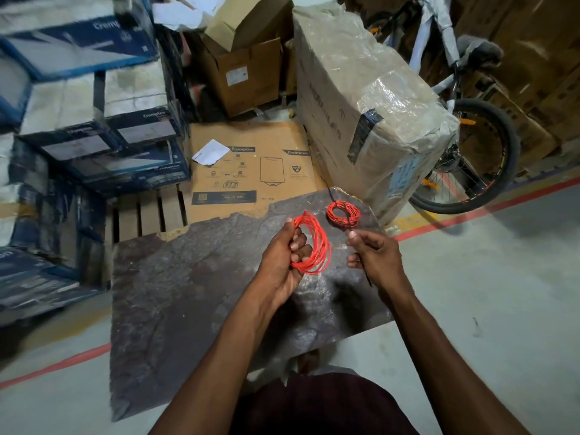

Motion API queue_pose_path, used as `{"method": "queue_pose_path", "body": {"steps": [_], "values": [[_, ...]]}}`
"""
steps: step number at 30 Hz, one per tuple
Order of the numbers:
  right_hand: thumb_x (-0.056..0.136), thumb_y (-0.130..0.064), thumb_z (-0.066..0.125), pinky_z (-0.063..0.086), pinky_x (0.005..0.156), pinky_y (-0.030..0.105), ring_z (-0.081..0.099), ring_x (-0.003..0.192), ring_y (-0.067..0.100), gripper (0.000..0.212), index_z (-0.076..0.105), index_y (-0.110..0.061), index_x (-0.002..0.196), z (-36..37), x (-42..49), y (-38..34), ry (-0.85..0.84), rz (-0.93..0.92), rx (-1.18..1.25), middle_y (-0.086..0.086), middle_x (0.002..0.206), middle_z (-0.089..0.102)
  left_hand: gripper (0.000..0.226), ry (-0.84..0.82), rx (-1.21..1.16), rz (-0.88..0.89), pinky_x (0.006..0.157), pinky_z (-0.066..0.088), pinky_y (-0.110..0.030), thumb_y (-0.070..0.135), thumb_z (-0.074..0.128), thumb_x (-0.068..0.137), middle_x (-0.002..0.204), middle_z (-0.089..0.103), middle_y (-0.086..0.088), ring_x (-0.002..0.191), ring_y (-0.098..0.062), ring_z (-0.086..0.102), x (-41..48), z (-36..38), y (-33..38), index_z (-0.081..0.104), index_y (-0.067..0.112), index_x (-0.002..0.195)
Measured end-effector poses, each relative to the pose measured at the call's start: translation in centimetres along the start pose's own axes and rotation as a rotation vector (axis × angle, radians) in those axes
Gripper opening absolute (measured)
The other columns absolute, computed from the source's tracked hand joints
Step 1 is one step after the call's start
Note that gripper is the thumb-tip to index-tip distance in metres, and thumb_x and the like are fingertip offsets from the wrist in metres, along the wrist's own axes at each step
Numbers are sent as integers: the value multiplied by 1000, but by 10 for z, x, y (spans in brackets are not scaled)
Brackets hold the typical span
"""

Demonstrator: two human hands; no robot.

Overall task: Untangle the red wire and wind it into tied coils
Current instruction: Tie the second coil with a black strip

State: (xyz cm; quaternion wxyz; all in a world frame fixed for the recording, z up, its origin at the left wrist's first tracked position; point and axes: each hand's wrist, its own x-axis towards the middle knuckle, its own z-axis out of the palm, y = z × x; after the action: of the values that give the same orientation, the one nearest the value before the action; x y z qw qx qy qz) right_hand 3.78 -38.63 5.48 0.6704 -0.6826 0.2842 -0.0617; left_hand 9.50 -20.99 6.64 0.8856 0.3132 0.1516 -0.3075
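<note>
A loose coil of red wire (pixel 317 246) hangs around the curled fingers of my left hand (pixel 284 259), held above the dark stone slab (pixel 194 277). My right hand (pixel 375 254) pinches a thin black tie (pixel 365 274) between thumb and forefinger, a short way right of that coil. A second, smaller red coil (pixel 342 214) lies on the slab's far right corner with a black tie wrapped across it.
A flat Crompton carton (pixel 251 164) lies behind the slab. A tall wrapped box (pixel 370 114) stands at the right, a bicycle (pixel 477 158) beyond it. Stacked blue boxes (pixel 94 120) fill the left. Grey floor with a red line (pixel 489 208) surrounds the slab.
</note>
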Motion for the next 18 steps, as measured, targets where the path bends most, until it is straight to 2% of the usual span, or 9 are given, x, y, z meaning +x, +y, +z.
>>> {"method": "queue_pose_path", "body": {"steps": [2,6,10,14,18], "values": [[98,-11,67,52,49,22,55,47,9,19,70,-5,115,10,-7,-7,-76,-5,-31,15,92,74,38,-28,66,42,38,31,-16,30,41,107,54,40,2,36,-3,34,-7,-1,11,40,13,73],[97,-10,67,39,41,21,51,43,11,5,72,-10,96,31,-16,-19,-160,-16,-39,12,89,77,38,-79,136,106,40,34,-19,34,43,105,59,37,0,38,-4,33,-26,-2,35,40,14,72],[100,-9,61,36,42,21,48,46,10,15,72,-13,91,48,-31,-43,-291,-17,-37,2,79,74,34,-166,151,140,43,41,-20,38,50,97,63,36,1,40,-4,34,-49,-5,61,41,16,74],[104,-12,55,22,39,18,30,40,6,21,66,-12,86,60,-42,-71,-408,-48,-54,-5,61,59,34,-251,82,112,42,42,-19,35,47,98,58,39,3,38,-3,34,-71,-1,86,44,15,71],[101,-26,61,14,42,21,20,43,7,23,64,-11,83,69,-54,-94,-422,-100,-62,-2,57,40,41,-322,-30,38,42,39,-15,37,48,102,55,44,4,37,-3,39,-84,-8,107,52,15,69]]}}
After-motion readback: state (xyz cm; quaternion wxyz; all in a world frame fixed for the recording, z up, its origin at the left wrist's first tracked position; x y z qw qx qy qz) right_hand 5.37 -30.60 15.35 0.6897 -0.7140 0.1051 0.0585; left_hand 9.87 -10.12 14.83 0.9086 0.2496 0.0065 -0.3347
